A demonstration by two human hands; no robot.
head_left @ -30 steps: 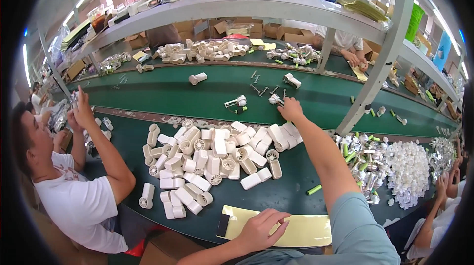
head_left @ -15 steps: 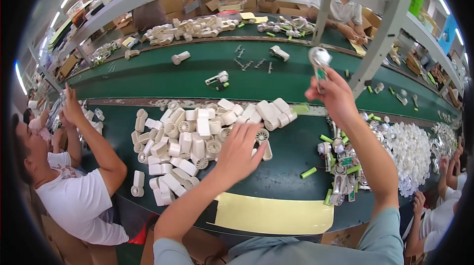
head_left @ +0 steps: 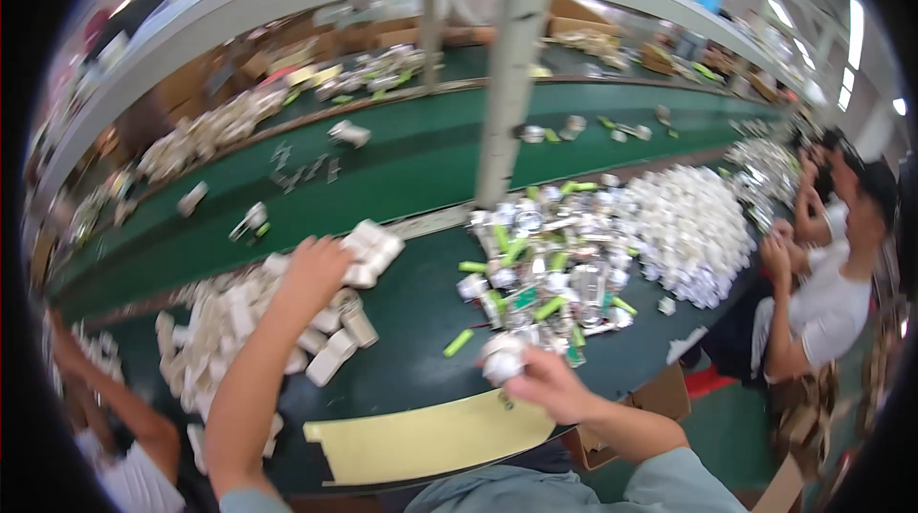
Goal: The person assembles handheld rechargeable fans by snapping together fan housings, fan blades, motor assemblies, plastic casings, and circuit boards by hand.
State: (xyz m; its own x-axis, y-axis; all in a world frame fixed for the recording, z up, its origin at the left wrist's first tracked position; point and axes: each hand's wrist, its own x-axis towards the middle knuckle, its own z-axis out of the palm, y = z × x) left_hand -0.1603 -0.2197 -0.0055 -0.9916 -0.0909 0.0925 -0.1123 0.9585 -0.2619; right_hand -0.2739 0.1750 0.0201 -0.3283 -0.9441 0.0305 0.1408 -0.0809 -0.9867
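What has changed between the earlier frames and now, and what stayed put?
The right hand has picked the white-headed part off the green belt and drawn it back near the yellow sheet. The left hand has gone from above that sheet to the pile of off-white housings; blur hides whether it grips one. The view has swung right. Sheet and pile still lie on the table.

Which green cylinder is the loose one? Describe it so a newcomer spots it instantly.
On the dark work table, find the pile of silvery and green parts, right of the cream housings. Just off that pile's lower-left edge, up and left of the right hand, lies a bright green cylinder. Unlike the green pieces in the pile, it lies apart.
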